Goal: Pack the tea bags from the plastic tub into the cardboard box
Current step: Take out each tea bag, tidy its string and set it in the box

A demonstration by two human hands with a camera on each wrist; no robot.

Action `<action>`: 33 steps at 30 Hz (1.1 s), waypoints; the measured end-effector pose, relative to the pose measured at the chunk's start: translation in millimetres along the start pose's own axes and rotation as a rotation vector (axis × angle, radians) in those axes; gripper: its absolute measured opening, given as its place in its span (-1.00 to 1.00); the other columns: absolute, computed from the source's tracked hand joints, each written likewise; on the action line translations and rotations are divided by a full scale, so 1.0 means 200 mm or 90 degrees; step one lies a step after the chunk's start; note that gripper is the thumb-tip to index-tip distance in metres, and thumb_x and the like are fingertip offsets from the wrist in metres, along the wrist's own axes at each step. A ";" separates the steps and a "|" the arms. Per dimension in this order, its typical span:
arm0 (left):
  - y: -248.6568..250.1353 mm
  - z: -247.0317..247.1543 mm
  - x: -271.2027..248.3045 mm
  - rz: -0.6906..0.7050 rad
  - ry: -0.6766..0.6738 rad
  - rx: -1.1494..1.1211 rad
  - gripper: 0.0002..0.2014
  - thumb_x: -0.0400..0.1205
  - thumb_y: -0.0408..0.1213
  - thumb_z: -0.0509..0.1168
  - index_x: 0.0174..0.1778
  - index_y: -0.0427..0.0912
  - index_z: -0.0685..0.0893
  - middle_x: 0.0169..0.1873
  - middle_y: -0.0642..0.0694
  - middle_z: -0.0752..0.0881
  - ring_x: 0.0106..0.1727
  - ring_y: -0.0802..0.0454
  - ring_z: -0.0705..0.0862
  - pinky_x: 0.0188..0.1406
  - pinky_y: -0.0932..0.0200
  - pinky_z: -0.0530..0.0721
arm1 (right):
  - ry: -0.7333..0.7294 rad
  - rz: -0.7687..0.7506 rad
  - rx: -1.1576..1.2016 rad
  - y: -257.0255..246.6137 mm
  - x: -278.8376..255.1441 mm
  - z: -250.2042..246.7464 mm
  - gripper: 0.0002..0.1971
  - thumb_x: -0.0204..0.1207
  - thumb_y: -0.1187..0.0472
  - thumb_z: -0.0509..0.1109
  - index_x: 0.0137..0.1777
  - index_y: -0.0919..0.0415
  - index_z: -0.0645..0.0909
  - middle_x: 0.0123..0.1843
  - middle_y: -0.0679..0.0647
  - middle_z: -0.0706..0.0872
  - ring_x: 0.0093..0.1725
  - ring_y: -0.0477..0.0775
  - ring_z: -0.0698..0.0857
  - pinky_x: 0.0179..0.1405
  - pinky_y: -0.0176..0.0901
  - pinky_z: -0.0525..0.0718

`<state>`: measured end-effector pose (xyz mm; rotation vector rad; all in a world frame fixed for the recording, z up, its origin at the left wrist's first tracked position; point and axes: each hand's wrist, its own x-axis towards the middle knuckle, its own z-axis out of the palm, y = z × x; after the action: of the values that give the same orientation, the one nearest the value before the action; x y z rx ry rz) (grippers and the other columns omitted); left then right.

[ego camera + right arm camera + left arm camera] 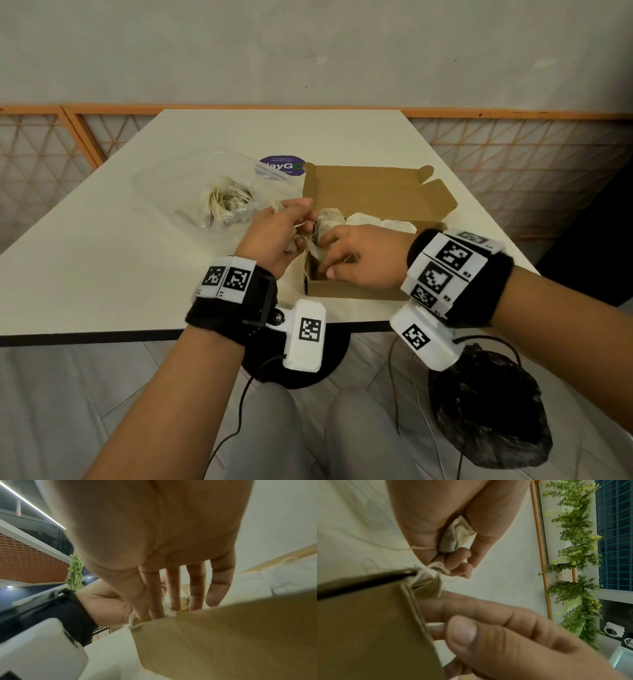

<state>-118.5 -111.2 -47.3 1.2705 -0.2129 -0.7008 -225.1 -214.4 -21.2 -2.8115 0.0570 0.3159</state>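
Observation:
A clear plastic tub (161, 185) stands left of centre on the white table, with a heap of tea bags (227, 209) and their strings inside. Right of it the open cardboard box (373, 195) holds a row of tea bags (364, 219). My left hand (299, 224) hovers at the box's left rim and grips a crumpled tea bag (457, 534) in its curled fingers, strings trailing. My right hand (329, 262) reaches into the box's near left corner; its straight fingers (176, 595) press down on the tea bags there, behind the box wall (223, 635).
A round purple sticker (281, 166) lies behind the tub. The table's front edge (102, 334) runs just below my wrists. A black plastic bag (489, 404) and cables are on the floor at right. An orange lattice railing (513, 164) lines the wall.

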 end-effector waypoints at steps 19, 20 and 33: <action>-0.06 -0.04 -0.02 0.075 0.004 0.286 -0.86 0.49 -0.33 0.48 -0.35 -0.14 0.68 -0.61 0.01 0.50 -0.60 0.19 0.40 -0.70 0.41 0.31 | 0.217 0.146 0.472 0.12 0.09 -0.09 -0.69 0.41 0.21 0.51 0.11 0.14 0.53 -0.14 0.01 0.66 -0.20 -0.07 0.66 -0.27 -0.36 0.62; -0.06 -0.04 -0.02 0.071 0.006 0.276 -0.86 0.49 -0.35 0.48 -0.35 -0.14 0.68 -0.62 0.02 0.49 -0.61 0.20 0.40 -0.71 0.41 0.31 | 0.184 0.153 0.407 0.12 0.10 -0.11 -0.70 0.42 0.16 0.51 0.11 0.13 0.56 -0.14 0.02 0.67 -0.19 -0.06 0.65 -0.20 -0.32 0.61; -0.13 -0.05 -0.03 -0.011 0.038 0.073 -0.73 0.48 -0.63 0.32 -0.02 -0.20 0.61 -0.51 -0.09 0.51 -0.61 0.13 0.49 -0.66 0.36 0.44 | -0.039 0.267 0.335 0.10 0.17 -0.15 -0.91 0.43 0.46 0.44 -0.21 0.28 0.65 -0.57 0.03 0.66 -0.64 -0.20 0.58 -0.64 -0.47 0.50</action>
<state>-128.0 -103.8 -73.7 1.4032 -0.1949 -0.6724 -187.5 -241.8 -7.5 -2.2463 0.6242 0.4095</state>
